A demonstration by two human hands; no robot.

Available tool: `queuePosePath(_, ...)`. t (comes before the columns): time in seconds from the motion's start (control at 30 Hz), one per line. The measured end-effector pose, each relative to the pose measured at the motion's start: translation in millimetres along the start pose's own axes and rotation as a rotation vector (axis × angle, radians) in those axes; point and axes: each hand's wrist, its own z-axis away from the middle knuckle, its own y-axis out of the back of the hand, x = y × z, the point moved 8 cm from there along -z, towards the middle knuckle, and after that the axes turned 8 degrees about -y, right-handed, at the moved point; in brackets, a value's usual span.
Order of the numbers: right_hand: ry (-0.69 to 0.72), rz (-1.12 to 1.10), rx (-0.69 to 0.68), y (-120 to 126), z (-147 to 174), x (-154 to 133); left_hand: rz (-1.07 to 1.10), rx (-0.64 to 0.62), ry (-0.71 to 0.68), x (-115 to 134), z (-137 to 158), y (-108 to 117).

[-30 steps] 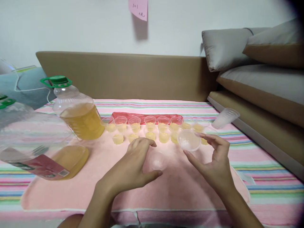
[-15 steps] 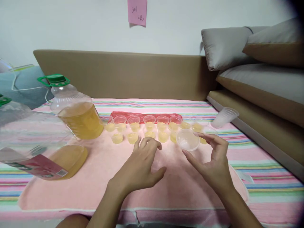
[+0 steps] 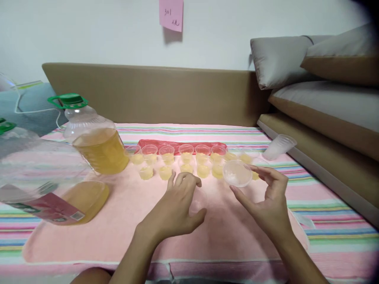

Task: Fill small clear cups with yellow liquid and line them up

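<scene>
My right hand [image 3: 266, 193] pinches a clear plastic cup [image 3: 237, 173] by its side, thumb below and fingers above, with its round mouth tilted towards me. It is held in front of the right end of the rows of cups. My left hand [image 3: 177, 205] curves around another clear cup [image 3: 197, 200] on the pink mat [image 3: 124, 232]; that cup is faint and partly covered by my fingers. Beyond my hands, several small clear cups [image 3: 146, 172] of yellow liquid stand in two rows.
Two large green-capped bottles, one nearer [image 3: 91, 199] and one farther [image 3: 102, 150], hold yellow liquid at the left. A red plastic packet [image 3: 177, 146] lies behind the cups. A stack of clear cups [image 3: 280, 146] lies at the right, near grey cushions [image 3: 331, 98].
My right hand has shifted slightly to the right with the clear cup, away from my left hand. My left hand stays nearly still.
</scene>
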Motion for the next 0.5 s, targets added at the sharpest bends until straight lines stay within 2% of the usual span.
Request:
queuePosePath(0.13, 0.021, 0.038, 0.104, 24.5, -10.6, 13.5, 0.070, 0.090, -0.073, 8.3, -1.5, 9.1)
queuePosePath(0.27, 0.036, 0.150, 0.347, 80.2, -39.3, 44.5, 0.171, 0.204, -0.170, 25.3, -1.0, 31.4)
queuePosePath(0.33, -0.039, 0.208, 0.487, 112.1, -55.0, 71.2, 0.185, 0.198, -0.193, 37.6, 0.8, 41.1)
queuePosePath(0.4, -0.217, 0.293, 0.600, 138.7, -65.4, 106.8, 0.170, 0.163, -0.213, 53.4, 3.4, 46.0)
queuePosePath(0.47, -0.335, 0.353, 0.684, 155.7, -67.1, 137.5, 0.181, 0.103, -0.260, 71.1, 5.8, 40.2)
queuePosePath(0.5, -0.384, 0.374, 0.710, 160.4, -65.4, 151.6, 0.206, 0.044, -0.301, 80.0, 6.7, 30.5)
